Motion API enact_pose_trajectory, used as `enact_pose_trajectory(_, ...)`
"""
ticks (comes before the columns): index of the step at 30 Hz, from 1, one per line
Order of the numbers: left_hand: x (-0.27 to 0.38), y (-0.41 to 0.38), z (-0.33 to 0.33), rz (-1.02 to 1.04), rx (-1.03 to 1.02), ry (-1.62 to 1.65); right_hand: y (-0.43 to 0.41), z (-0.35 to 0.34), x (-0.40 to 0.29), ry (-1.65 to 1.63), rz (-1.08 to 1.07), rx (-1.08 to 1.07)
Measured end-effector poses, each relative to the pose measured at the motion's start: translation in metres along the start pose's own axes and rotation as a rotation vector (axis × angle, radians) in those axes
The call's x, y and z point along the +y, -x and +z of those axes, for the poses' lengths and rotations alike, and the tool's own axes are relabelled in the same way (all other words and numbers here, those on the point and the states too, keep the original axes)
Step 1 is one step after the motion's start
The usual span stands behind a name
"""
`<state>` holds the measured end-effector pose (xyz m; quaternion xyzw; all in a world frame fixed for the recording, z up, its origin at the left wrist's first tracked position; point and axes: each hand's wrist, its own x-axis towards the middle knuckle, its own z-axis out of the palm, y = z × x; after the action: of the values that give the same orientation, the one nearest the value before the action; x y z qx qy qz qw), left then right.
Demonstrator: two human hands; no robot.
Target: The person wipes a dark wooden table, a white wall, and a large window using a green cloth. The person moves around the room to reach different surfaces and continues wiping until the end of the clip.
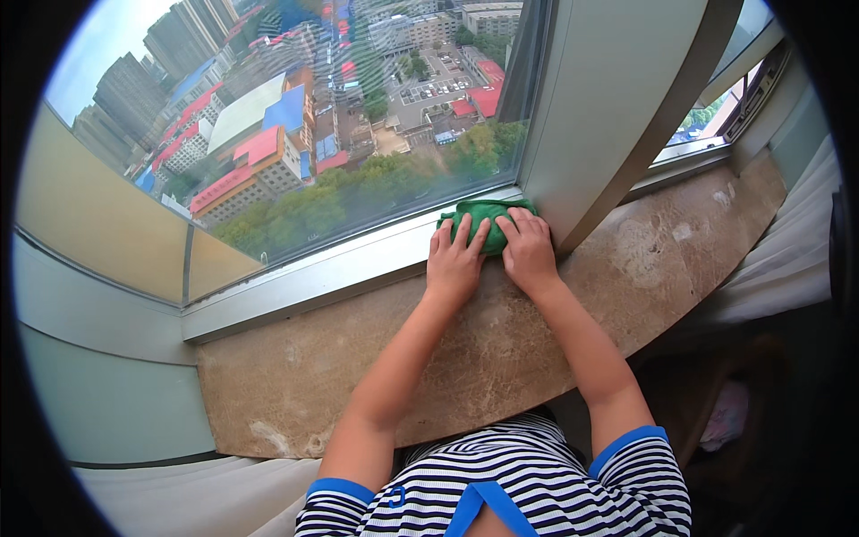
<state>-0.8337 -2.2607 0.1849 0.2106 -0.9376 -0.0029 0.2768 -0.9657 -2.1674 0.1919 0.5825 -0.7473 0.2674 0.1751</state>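
A green cloth (493,235) lies bunched on the window's metal bottom frame (322,274), right in the corner beside the wide upright post (607,87). My left hand (458,258) presses on the cloth's left part with fingers spread. On its right part rests my right hand (527,252), fingers bent over the fabric. Both hands have hold of the cloth, and their palms hide some of it. Behind the cloth stands the window pane (402,141), with buildings and trees far below outside.
A brown marbled stone sill (376,342) with pale worn patches runs below the frame and curves off to the right. White curtains hang at the lower left (194,493) and right (772,268). A narrow window (711,114) at the upper right appears tilted outward.
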Motion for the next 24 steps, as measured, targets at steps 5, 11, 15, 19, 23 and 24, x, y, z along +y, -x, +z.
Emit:
enact_pose_trajectory(5, 0.013, 0.018, -0.003, 0.016, 0.065, 0.015, 0.024, -0.003, -0.005, -0.086, -0.030, 0.099)
enact_pose_trajectory(11, 0.052, 0.012, 0.006, -0.336, 0.231, 0.715, 0.013, -0.069, -0.020, 0.067, -0.168, 0.088)
enact_pose_trajectory(15, 0.076, -0.046, -0.027, -0.221, 0.524, 0.849, -0.033, -0.130, -0.032, 0.266, -0.368, 0.227)
enact_pose_trajectory(19, 0.084, -0.059, 0.019, -0.206, 0.224, 1.193, -0.043, -0.123, -0.005, 0.696, -0.387, -0.012)
enact_pose_trajectory(23, 0.111, -0.040, 0.064, -0.277, 0.227, 1.286, -0.015, -0.105, 0.008, 0.735, -0.476, -0.130)
enact_pose_trajectory(24, 0.117, -0.042, 0.062, -0.300, 0.254, 1.291, -0.018, -0.110, 0.011, 0.734, -0.532, -0.124)
